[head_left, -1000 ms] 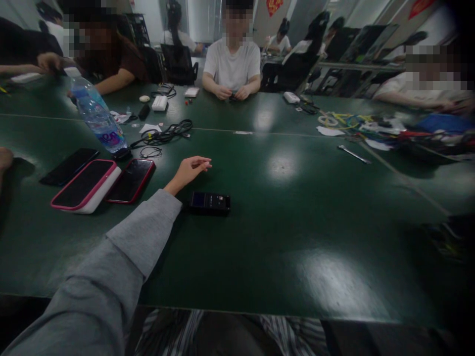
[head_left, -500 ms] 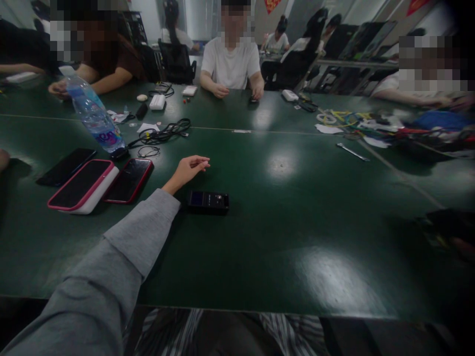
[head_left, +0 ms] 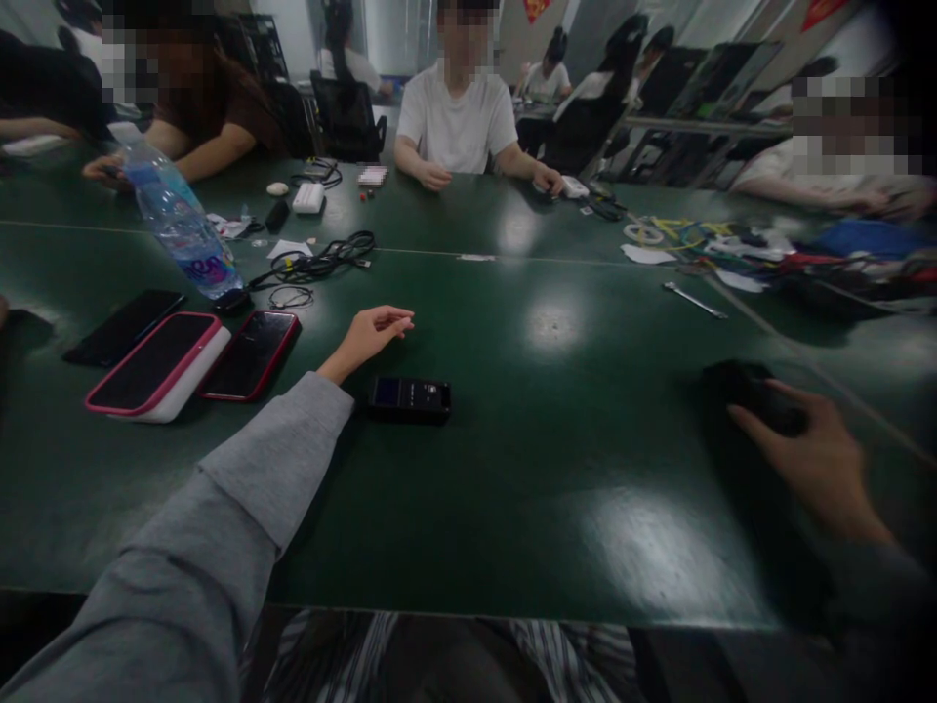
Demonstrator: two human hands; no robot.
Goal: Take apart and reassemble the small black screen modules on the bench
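Note:
My left hand (head_left: 372, 337) rests over the green table with its fingers together and nothing visible in them. Just below it on the tabletop lies a small black device (head_left: 410, 400) with a dark screen and a few lit marks. At the right, my right hand (head_left: 824, 454) is closed round a dark object (head_left: 757, 395), blurred and low over the table; its exact shape is hard to make out.
Left of my left hand lie a red-edged phone (head_left: 253, 356), a white and pink case (head_left: 157, 366), a dark phone (head_left: 126, 327) and a tilted water bottle (head_left: 180, 220). Black cables (head_left: 329, 259), a wrench (head_left: 694, 300) and piled wires (head_left: 739, 244) lie beyond. People sit opposite.
My right hand has come in from the right edge with the dark object. My left hand stays in place. The person opposite has moved one hand toward a white item.

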